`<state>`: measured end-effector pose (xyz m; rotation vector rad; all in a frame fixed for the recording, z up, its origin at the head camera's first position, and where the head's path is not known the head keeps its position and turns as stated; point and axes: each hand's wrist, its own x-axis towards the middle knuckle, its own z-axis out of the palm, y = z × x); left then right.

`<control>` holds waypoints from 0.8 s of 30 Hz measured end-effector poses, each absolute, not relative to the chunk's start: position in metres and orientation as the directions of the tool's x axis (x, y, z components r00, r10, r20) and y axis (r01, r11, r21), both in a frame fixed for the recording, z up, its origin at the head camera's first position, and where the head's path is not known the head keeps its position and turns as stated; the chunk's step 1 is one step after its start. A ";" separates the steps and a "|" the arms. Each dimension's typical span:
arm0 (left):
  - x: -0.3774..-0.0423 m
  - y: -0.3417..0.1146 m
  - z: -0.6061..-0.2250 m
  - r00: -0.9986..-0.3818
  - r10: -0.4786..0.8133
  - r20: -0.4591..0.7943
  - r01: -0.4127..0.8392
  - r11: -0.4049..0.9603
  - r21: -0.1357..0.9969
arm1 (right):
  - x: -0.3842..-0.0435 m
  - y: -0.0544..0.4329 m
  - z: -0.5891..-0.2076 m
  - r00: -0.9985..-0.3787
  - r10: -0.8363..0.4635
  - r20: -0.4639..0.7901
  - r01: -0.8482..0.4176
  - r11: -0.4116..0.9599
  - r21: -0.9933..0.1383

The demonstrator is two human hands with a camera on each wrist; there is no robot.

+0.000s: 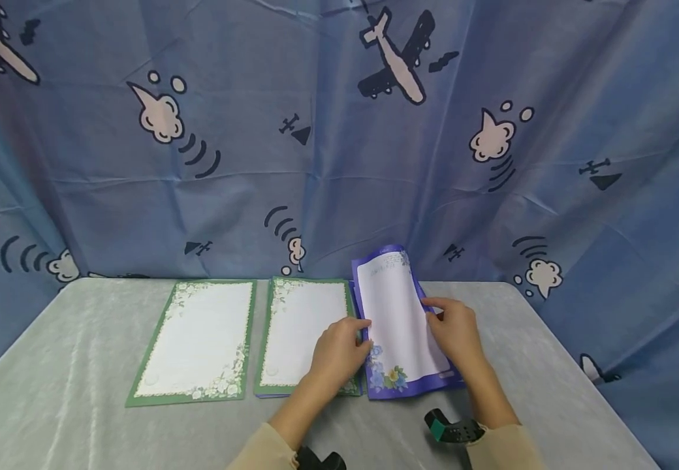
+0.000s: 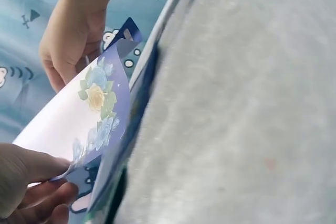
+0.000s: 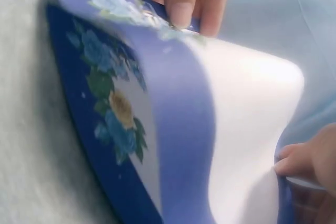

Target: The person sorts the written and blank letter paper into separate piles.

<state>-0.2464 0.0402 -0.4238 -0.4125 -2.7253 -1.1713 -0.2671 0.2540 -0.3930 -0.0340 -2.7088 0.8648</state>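
Note:
A sheet of paper [image 1: 395, 307] with a purple border and blue and yellow flowers stands bowed at the right of the table. My left hand [image 1: 339, 352] pinches its left edge between thumb and fingers. At the opposite edge, my right hand [image 1: 457, 329] pinches the paper with thumb and forefinger. In the right wrist view another purple-bordered sheet [image 3: 79, 93] with the same flowers lies beneath the raised one. Beside my left hand, a green-bordered sheet [image 1: 301, 333] lies flat, a purple edge peeking out under it.
Another green-bordered sheet [image 1: 198, 339] with white flowers lies further left on the grey-covered table [image 1: 75, 365]. Behind the table's far edge hangs a blue curtain [image 1: 245, 215] printed with planes and clouds. A black device [image 1: 457, 429] is strapped to my right wrist.

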 end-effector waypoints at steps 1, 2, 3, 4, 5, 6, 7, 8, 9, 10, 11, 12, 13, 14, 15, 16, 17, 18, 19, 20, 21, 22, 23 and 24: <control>-0.246 0.041 -0.425 -0.952 0.195 0.237 0.305 0.662 0.685 | -0.268 0.255 -0.394 -0.956 0.113 0.271 -0.063 0.822 -0.565; -0.246 0.041 -0.427 -0.952 0.197 0.235 0.306 0.666 0.680 | -0.268 0.257 -0.395 -0.956 0.115 0.270 -0.060 0.824 -0.563; -0.246 0.042 -0.429 -0.951 0.200 0.234 0.307 0.671 0.675 | -0.269 0.258 -0.396 -0.956 0.117 0.268 -0.056 0.825 -0.562; -0.245 0.042 -0.431 -0.951 0.201 0.235 0.309 0.676 0.669 | -0.269 0.260 -0.397 -0.955 0.120 0.270 -0.053 0.829 -0.556; -0.245 0.042 -0.432 -0.951 0.203 0.235 0.310 0.682 0.663 | -0.270 0.261 -0.398 -0.955 0.123 0.270 -0.050 0.831 -0.555; -0.246 0.042 -0.434 -0.950 0.204 0.235 0.310 0.684 0.660 | -0.270 0.263 -0.400 -0.955 0.126 0.268 -0.046 0.832 -0.553; -0.246 0.042 -0.435 -0.951 0.203 0.233 0.308 0.687 0.658 | -0.270 0.264 -0.401 -0.955 0.127 0.268 -0.045 0.831 -0.555; -0.246 0.042 -0.437 -0.951 0.202 0.233 0.307 0.689 0.657 | -0.271 0.265 -0.402 -0.955 0.129 0.267 -0.043 0.830 -0.556; -0.246 0.042 -0.438 -0.952 0.201 0.231 0.305 0.689 0.657 | -0.272 0.266 -0.403 -0.955 0.133 0.265 -0.039 0.829 -0.557; -0.247 0.042 -0.439 -0.952 0.201 0.230 0.305 0.690 0.657 | -0.272 0.267 -0.404 -0.956 0.137 0.261 -0.034 0.828 -0.559; -0.247 0.042 -0.440 -0.952 0.202 0.228 0.304 0.690 0.657 | -0.272 0.268 -0.405 -0.956 0.142 0.257 -0.028 0.827 -0.562; -0.247 0.042 -0.441 -0.952 0.202 0.230 0.305 0.691 0.655 | -0.273 0.268 -0.406 -0.957 0.146 0.252 -0.023 0.826 -0.563; -0.248 0.042 -0.442 -0.951 0.204 0.231 0.307 0.692 0.653 | -0.273 0.269 -0.407 -0.957 0.148 0.250 -0.018 0.828 -0.561; -0.248 0.042 -0.443 -0.950 0.207 0.234 0.311 0.692 0.651 | -0.274 0.270 -0.408 -0.956 0.151 0.251 -0.014 0.831 -0.556; -0.248 0.042 -0.444 -0.949 0.210 0.236 0.315 0.692 0.649 | -0.274 0.271 -0.408 -0.956 0.154 0.251 -0.010 0.834 -0.551; -0.249 0.042 -0.445 -0.947 0.214 0.239 0.320 0.692 0.647 | -0.274 0.272 -0.409 -0.955 0.156 0.252 -0.007 0.838 -0.546; -0.249 0.042 -0.446 -0.946 0.217 0.242 0.324 0.692 0.645 | -0.275 0.272 -0.409 -0.955 0.158 0.252 -0.004 0.841 -0.541; -0.249 0.043 -0.447 -0.944 0.221 0.244 0.328 0.692 0.643 | -0.275 0.273 -0.409 -0.955 0.158 0.252 -0.002 0.844 -0.537; -0.249 0.043 -0.447 -0.943 0.223 0.246 0.331 0.691 0.643 | -0.275 0.274 -0.409 -0.955 0.158 0.252 0.000 0.847 -0.532; -0.250 0.043 -0.448 -0.943 0.225 0.246 0.332 0.689 0.644 | -0.275 0.274 -0.410 -0.955 0.159 0.250 0.001 0.847 -0.532; -0.250 0.044 -0.448 -0.943 0.225 0.245 0.332 0.687 0.646 | -0.275 0.275 -0.410 -0.957 0.160 0.244 0.005 0.846 -0.534; -0.250 0.044 -0.449 -0.943 0.223 0.246 0.331 0.687 0.647 | -0.275 0.275 -0.410 -0.957 0.160 0.241 0.007 0.845 -0.535; -0.250 0.044 -0.449 -0.943 0.221 0.247 0.331 0.685 0.649 | -0.275 0.276 -0.411 -0.957 0.163 0.238 0.010 0.844 -0.536; -0.250 0.044 -0.449 -0.943 0.221 0.248 0.331 0.684 0.650 | -0.275 0.276 -0.411 -0.958 0.167 0.234 0.016 0.842 -0.539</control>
